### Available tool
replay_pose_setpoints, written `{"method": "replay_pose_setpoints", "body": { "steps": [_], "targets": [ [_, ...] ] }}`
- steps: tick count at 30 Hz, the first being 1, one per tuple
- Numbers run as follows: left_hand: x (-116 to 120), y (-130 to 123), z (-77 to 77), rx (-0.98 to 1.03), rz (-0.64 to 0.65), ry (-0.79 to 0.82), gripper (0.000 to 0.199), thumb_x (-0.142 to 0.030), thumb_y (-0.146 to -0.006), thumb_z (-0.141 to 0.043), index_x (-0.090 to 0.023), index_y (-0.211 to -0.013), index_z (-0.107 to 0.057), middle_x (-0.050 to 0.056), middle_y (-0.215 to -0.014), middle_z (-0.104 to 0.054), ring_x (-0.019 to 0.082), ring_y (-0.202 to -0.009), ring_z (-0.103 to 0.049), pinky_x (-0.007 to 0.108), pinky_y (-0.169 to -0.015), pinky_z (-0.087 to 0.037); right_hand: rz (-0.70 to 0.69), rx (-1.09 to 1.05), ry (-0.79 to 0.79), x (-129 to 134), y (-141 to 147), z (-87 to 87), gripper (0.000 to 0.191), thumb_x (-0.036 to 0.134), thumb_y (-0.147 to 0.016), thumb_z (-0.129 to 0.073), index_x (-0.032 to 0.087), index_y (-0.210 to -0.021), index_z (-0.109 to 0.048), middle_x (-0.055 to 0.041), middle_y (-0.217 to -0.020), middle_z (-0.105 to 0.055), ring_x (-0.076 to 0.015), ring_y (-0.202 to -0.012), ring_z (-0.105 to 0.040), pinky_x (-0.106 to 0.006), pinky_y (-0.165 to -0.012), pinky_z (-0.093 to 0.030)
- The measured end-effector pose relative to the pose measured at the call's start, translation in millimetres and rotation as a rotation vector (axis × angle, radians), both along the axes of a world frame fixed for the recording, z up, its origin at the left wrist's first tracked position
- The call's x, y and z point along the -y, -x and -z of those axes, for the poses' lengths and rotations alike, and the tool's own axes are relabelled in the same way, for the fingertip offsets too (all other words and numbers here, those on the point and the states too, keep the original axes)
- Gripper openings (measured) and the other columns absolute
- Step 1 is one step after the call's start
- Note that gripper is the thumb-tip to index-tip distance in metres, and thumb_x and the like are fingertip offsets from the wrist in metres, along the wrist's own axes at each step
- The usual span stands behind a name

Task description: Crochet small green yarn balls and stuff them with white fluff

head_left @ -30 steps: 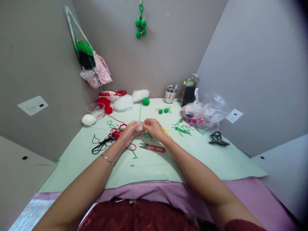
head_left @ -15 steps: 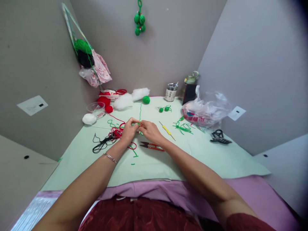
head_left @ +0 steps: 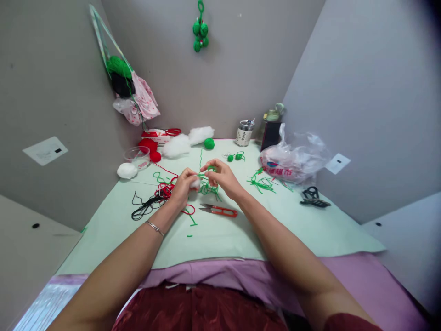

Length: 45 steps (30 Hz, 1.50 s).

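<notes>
Green yarn runs down the mat to my hands, which are close together at the middle of the table. My left hand pinches a small white fluffy piece with green yarn at its top. Just to the right, my right hand has its fingers curled around green yarn, with a strand between thumb and forefinger. Loose green strands hang or lie below the hands. Open snips with orange handles lie nearer me. Fine detail at the fingertips is too small to tell.
Red yarn and black cord are tangled at left, near a white ball. White stuffing and a green ball lie behind. Green strands, a plastic bag and a black clip are at right.
My right hand has moved up and slightly right, away from my left hand. The white piece and loose green strands now show. The yellow-handled hook is no longer visible on the mat.
</notes>
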<state>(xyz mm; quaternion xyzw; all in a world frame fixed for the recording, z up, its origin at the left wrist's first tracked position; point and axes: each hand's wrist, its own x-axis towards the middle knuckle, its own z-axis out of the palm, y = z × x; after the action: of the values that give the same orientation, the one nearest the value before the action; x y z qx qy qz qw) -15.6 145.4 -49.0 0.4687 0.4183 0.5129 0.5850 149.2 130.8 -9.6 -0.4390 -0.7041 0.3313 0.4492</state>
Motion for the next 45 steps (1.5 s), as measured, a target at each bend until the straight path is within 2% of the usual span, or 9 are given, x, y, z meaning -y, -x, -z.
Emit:
{"method": "replay_pose_setpoints", "body": {
  "steps": [5, 10, 16, 20, 24, 30, 35, 40, 45],
  "targets": [
    [0, 1, 1.0, 0.041, -0.013, 0.035, 0.034, -0.036, -0.098, -0.064, -0.015, -0.125, -0.063, 0.010, -0.119, -0.067, 0.021, -0.097, -0.069, 0.040, -0.082, -0.061, 0.017, 0.161, -0.013, 2, 1, 8.7, 0.007, 0.022, -0.075, -0.064, 0.021, -0.081, -0.060, 0.0037, -0.073, -0.061, -0.0122, -0.063, -0.046, -0.027, -0.065, -0.034],
    [-1, 0, 4.2, 0.080, 0.046, 0.069, 0.035, -0.036, -0.098, -0.064, -0.016, -0.127, -0.062, 0.010, -0.122, -0.067, 0.022, -0.100, -0.068, 0.041, -0.084, -0.061, 0.052, 0.243, 0.018, 4, 7, 9.9, 0.019, 0.031, -0.086, -0.059, 0.020, -0.072, -0.062, 0.0051, -0.060, -0.052, -0.0121, -0.061, -0.042, -0.027, -0.064, -0.029],
    [3, -2, -2.3, 0.144, 0.169, 0.056, 0.021, -0.033, -0.096, -0.066, -0.014, -0.101, -0.065, 0.002, -0.091, -0.067, 0.013, -0.073, -0.065, 0.028, -0.067, -0.058, 0.159, 0.237, 0.079, -3, 6, 14.2, 0.020, 0.031, -0.083, -0.058, 0.020, -0.066, -0.058, 0.0056, -0.057, -0.048, -0.0120, -0.059, -0.042, -0.026, -0.059, -0.027],
    [7, -1, -10.1, 0.142, 0.210, 0.024, 0.026, -0.029, -0.079, -0.082, -0.017, -0.084, -0.059, -0.001, -0.075, -0.065, 0.011, -0.065, -0.065, 0.024, -0.067, -0.056, 0.146, 0.229, 0.080, -5, 1, 10.9, 0.024, 0.035, -0.085, -0.056, 0.020, -0.066, -0.055, 0.0053, -0.058, -0.049, -0.0122, -0.060, -0.042, -0.025, -0.059, -0.029],
    [4, 1, -9.2, 0.090, 0.179, -0.011, 0.029, -0.028, -0.074, -0.082, -0.018, -0.082, -0.055, -0.001, -0.073, -0.067, 0.012, -0.063, -0.065, 0.026, -0.064, -0.056, 0.049, 0.244, 0.052, -1, -1, 3.1, 0.024, 0.034, -0.089, -0.052, 0.020, -0.069, -0.055, 0.0046, -0.062, -0.050, -0.0129, -0.064, -0.044, -0.025, -0.062, -0.032],
    [-3, -1, 1.1, -0.041, -0.019, -0.145, 0.016, -0.017, -0.084, -0.071, -0.017, -0.083, -0.055, -0.006, -0.070, -0.056, 0.008, -0.054, -0.050, 0.022, -0.053, -0.042, 0.009, 0.250, 0.039, 9, 11, 3.9, 0.017, 0.021, -0.085, -0.052, 0.020, -0.069, -0.057, 0.0030, -0.065, -0.054, -0.0136, -0.065, -0.045, -0.027, -0.065, -0.029],
    [0, -4, 4.1, -0.115, -0.162, -0.247, 0.022, -0.011, -0.071, -0.068, -0.021, -0.085, -0.055, -0.008, -0.072, -0.056, 0.008, -0.053, -0.049, 0.022, -0.054, -0.038, 0.052, 0.166, 0.111, 5, 17, 11.4, 0.023, 0.032, -0.088, -0.050, 0.019, -0.072, -0.059, 0.0047, -0.060, -0.048, -0.0127, -0.059, -0.041, -0.026, -0.059, -0.030],
    [6, -6, 2.4, -0.115, -0.135, -0.273, 0.023, -0.020, -0.073, -0.071, -0.021, -0.090, -0.056, -0.006, -0.081, -0.059, 0.011, -0.061, -0.055, 0.024, -0.061, -0.043, 0.100, 0.104, 0.165, -3, 12, 14.0, 0.031, 0.044, -0.086, -0.051, 0.019, -0.070, -0.059, 0.0057, -0.057, -0.045, -0.0116, -0.056, -0.038, -0.025, -0.055, -0.030],
    [9, -4, -4.6, -0.055, -0.002, -0.230, 0.029, -0.029, -0.074, -0.076, -0.021, -0.097, -0.060, -0.001, -0.094, -0.064, 0.014, -0.075, -0.065, 0.026, -0.071, -0.050, 0.166, 0.120, 0.169, -8, 8, 16.2, 0.023, 0.038, -0.080, -0.057, 0.019, -0.067, -0.059, 0.0061, -0.055, -0.047, -0.0117, -0.055, -0.039, -0.025, -0.055, -0.028]
  ]
}}
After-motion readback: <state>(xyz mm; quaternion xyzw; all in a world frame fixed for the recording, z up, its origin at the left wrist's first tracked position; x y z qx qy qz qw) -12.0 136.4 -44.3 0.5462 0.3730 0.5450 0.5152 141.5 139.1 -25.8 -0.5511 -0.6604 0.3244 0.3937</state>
